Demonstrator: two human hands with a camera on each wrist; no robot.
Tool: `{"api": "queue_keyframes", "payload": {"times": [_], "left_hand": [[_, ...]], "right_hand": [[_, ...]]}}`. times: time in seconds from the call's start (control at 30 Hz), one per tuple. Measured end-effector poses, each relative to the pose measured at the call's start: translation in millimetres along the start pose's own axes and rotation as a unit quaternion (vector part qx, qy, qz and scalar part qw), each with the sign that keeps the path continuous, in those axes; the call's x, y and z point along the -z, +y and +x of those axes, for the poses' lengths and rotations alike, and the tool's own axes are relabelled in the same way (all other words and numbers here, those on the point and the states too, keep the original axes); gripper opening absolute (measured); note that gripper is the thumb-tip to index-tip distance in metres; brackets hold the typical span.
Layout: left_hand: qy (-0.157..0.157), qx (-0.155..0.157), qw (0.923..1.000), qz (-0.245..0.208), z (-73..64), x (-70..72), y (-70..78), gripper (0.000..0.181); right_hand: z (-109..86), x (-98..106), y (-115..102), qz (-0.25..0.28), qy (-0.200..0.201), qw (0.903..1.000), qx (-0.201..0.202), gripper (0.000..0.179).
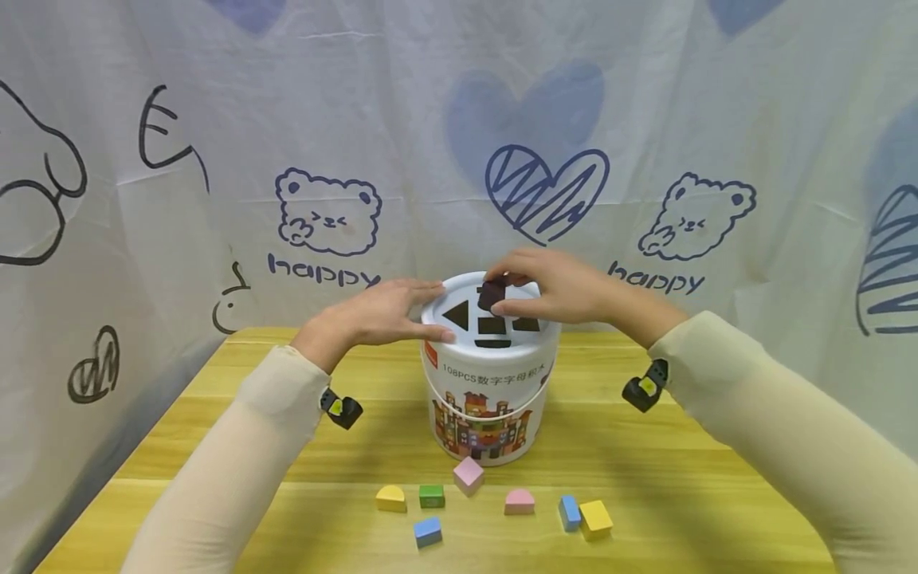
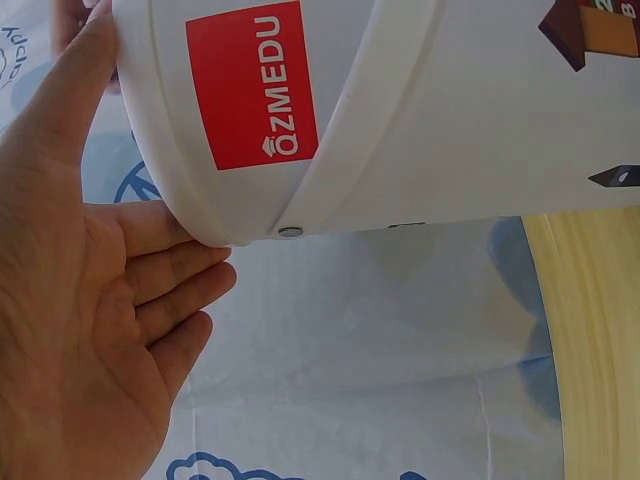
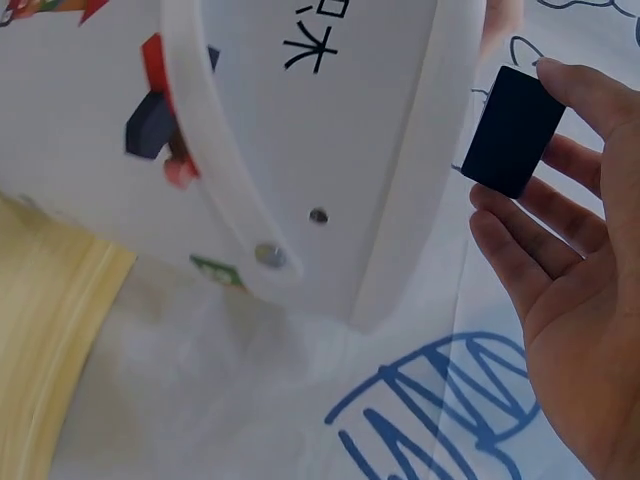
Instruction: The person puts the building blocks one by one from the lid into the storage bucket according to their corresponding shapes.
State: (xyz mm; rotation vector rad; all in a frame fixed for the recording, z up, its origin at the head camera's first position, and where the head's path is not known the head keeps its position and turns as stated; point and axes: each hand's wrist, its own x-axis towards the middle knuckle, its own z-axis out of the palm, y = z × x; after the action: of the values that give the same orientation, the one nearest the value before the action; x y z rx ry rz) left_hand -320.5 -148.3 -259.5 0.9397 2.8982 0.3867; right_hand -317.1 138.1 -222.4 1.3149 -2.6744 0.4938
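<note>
A white bucket with a printed castle and a thin handle stands upright on the table, its lid pierced with dark shaped holes. Over the lid, my right hand pinches a dark rectangular block between thumb and fingers. That block overlaps the upper holes in the head view. My left hand rests at the lid's left rim, thumb along the front and extended fingers against the edge. In the left wrist view, the fingertips touch the rim beside a red label.
On the wooden table before the bucket lie several blocks, among them a pink cube, a green block, a yellow half-round, a pink half-round and a yellow cube. A printed curtain hangs behind.
</note>
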Motion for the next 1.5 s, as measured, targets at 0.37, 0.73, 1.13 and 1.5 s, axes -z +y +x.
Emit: {"api": "queue_keyframes", "payload": {"times": [0.37, 0.73, 1.13, 1.5], "left_hand": [[-0.001, -0.007, 0.9999, 0.01, 3.4, 0.3, 1.4, 0.097], [-0.001, -0.011, 0.9999, 0.011, 3.9, 0.9, 1.1, 0.097], [0.004, -0.007, 1.0, 0.004, 2.5, -1.3, -1.8, 0.099], [0.005, -0.007, 0.9999, 0.005, 3.1, -2.9, -3.5, 0.099]], "right_hand": [[27.9, -10, -2, 0.008, -0.021, 0.9997, -0.002, 0.047], [41.9, -24, -1, -0.007, -0.047, 0.9989, 0.008, 0.047], [47.8, -35, -1, 0.014, -0.066, 0.9976, 0.015, 0.046], [46.4, -42, 2, 0.004, -0.089, 0.996, 0.014, 0.042]]}}
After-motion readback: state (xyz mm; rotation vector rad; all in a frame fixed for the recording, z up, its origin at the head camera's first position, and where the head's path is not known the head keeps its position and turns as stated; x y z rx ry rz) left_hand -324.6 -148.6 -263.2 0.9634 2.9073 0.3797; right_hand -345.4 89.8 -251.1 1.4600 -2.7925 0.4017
